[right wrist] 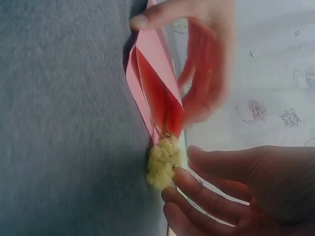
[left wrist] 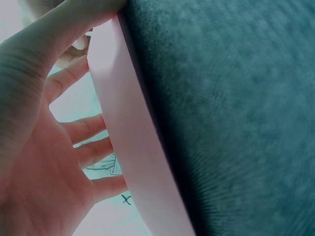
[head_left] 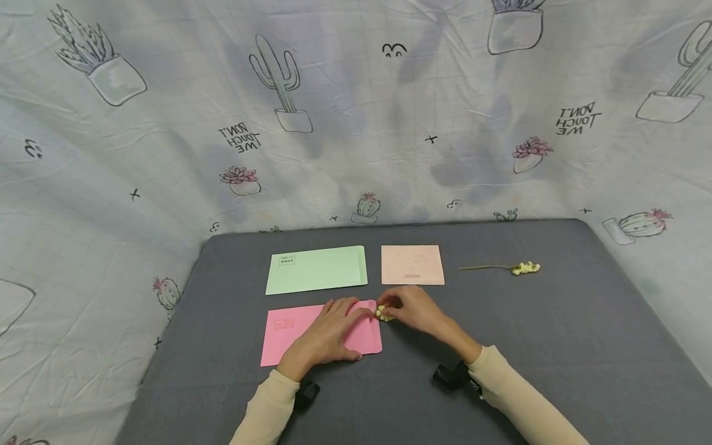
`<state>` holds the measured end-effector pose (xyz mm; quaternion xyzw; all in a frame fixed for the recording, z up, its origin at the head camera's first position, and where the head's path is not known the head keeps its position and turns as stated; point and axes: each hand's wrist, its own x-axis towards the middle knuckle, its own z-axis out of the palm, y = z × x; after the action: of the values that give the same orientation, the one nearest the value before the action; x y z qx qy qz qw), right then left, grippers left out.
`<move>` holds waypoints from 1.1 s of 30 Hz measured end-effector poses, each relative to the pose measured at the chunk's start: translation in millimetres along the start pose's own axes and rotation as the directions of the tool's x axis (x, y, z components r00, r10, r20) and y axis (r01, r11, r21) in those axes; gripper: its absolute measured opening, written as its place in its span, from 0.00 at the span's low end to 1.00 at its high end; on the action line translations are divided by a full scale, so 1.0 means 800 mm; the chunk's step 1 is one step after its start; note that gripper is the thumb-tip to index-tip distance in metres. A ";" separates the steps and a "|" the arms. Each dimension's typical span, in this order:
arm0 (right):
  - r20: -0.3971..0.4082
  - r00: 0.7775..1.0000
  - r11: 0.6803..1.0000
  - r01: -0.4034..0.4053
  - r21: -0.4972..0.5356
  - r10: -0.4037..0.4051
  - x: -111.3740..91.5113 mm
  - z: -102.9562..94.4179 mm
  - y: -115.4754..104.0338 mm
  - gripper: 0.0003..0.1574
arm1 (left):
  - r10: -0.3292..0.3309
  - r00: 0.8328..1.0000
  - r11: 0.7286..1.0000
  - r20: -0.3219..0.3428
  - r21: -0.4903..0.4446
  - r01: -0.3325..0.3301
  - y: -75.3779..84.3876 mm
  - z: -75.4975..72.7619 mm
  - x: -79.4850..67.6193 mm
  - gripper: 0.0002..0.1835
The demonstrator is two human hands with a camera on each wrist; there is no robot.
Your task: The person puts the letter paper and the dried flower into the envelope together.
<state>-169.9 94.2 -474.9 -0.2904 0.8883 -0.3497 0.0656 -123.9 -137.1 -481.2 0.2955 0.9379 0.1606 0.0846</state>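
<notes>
A pink envelope (head_left: 278, 337) lies on the grey table, its mouth toward the right. My left hand (head_left: 329, 330) grips it near that end, the thumb at the near edge and the fingers across its top. In the right wrist view the envelope's mouth (right wrist: 157, 88) gapes, and a flower's stem runs inside. The pale yellow flower head (right wrist: 164, 162) sits just outside the mouth. With curled fingertips at its petals, my right hand (head_left: 414, 309) holds the flower from the right. The left wrist view shows the thumb on the envelope's edge (left wrist: 133, 123).
Behind the pink envelope lies a light green envelope (head_left: 317, 270), beside a peach envelope (head_left: 413, 266). To their right, a second yellow flower (head_left: 525, 268) rests with its stem pointing left. A white cloth printed with cacti (head_left: 334, 173) hangs behind the table.
</notes>
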 end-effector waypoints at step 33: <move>-0.010 0.997 0.991 0.069 -0.111 -0.071 -0.011 -0.005 0.018 0.11 | 0.048 0.999 0.999 -0.013 0.019 -0.048 -0.004 0.000 0.002 0.43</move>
<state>-171.1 109.8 -482.4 -0.3220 0.8960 -0.3044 0.0309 -126.8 -138.3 -482.4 0.3176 0.9326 0.1559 0.0717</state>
